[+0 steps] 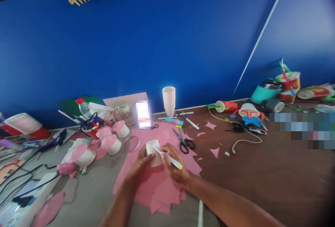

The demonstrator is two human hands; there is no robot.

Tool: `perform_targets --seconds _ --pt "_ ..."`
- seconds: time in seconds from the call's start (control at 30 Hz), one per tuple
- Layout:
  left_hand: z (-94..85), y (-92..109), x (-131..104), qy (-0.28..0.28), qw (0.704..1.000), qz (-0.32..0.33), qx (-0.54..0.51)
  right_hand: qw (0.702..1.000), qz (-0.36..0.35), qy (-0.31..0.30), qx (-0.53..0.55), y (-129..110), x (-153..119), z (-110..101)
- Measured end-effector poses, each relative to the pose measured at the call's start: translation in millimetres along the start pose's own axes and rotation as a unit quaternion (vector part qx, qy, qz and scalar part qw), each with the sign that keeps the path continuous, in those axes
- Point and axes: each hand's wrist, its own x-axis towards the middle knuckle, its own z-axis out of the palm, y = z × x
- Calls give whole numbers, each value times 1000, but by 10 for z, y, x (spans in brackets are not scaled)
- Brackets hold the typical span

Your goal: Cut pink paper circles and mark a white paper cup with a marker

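Note:
My left hand (pixel 143 159) is wrapped round a white paper cup (pixel 152 146), held over the pink paper sheets (pixel 157 185). In my right hand (pixel 174 162) is a white marker (pixel 172 160) with a yellow end. Its tip meets the cup's side near the rim, and a small yellowish mark shows there. Just behind the cup lies a pink paper circle (pixel 163 136). Black-handled scissors (pixel 183 141) rest open to the right of my right hand. To the left of the cup is a clear ring (pixel 131 144).
A stack of white cups (pixel 169 101) stands against the blue wall (pixel 167 38). Several markers (pixel 191 122) lie before it. White cups with pink discs (pixel 112 144) crowd the left. On the right are a white cable (pixel 247 140), paper scraps (pixel 214 152) and a red cup (pixel 227 106).

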Motion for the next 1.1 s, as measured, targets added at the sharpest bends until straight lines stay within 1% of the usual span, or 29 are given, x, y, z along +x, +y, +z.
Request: perform_targets --seconds 0.27,0.53,0.83,0.93,1.1 --pt "35 21 -4 12 1000 -10 -14 1000 -1 8 -7 6 9 4" --pt "16 28 1 8 1000 -13 -21 999 44 19 12 2 32 18" --pt "42 52 -20 37 999 3 -24 995 79 40 47 -3 65 13" --pt "38 55 -19 32 999 2 -41 993 90 46 64 -3 78 13" --pt "29 62 -3 27 999 -1 -24 988 117 56 89 4 74 27"
